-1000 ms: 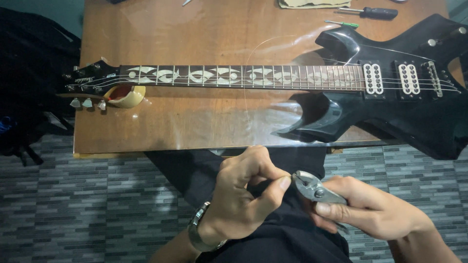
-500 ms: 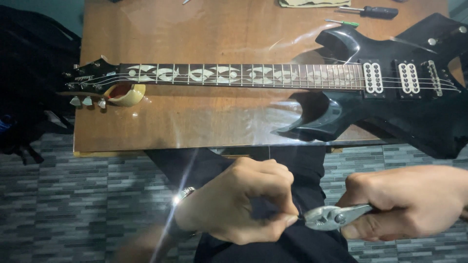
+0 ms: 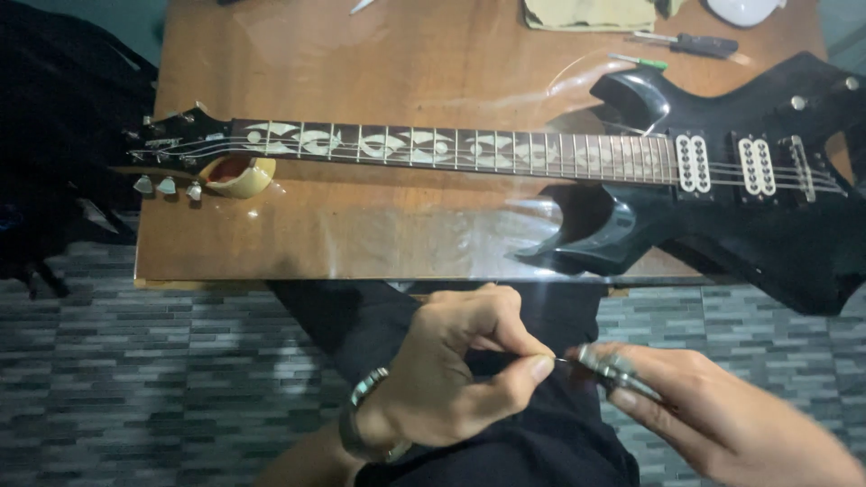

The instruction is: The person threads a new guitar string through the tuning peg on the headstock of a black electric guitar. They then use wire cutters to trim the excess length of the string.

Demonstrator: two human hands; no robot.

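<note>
— Across the far half of the scene, what lay on the wooden table (image 3: 361, 225)?

— A black electric guitar (image 3: 722, 216) lay flat along it, body to the right, headstock (image 3: 176, 144) to the left, the inlaid neck (image 3: 451, 149) running between. A small yellowish bowl (image 3: 239, 176) sat under the headstock end. A screwdriver (image 3: 690, 42) and a folded cloth (image 3: 586, 13) lay at the far edge.

— And nearer?

— Both hands worked over the lap, off the table's near edge. The left hand (image 3: 460, 370), with a watch (image 3: 365, 415) at its wrist, had thumb and forefinger pressed together on the end of a thin wire (image 3: 564, 362). The right hand (image 3: 722, 424) had its fingers closed around small metal pliers (image 3: 613, 372).

— Where was the wire relative to the fingers?

— It ran rightward from the left fingertips (image 3: 538, 367) straight to the nose of the pliers, just beside them. Whether the pliers' tips actually bit the wire, I could not tell; that spot was blurred.
</note>
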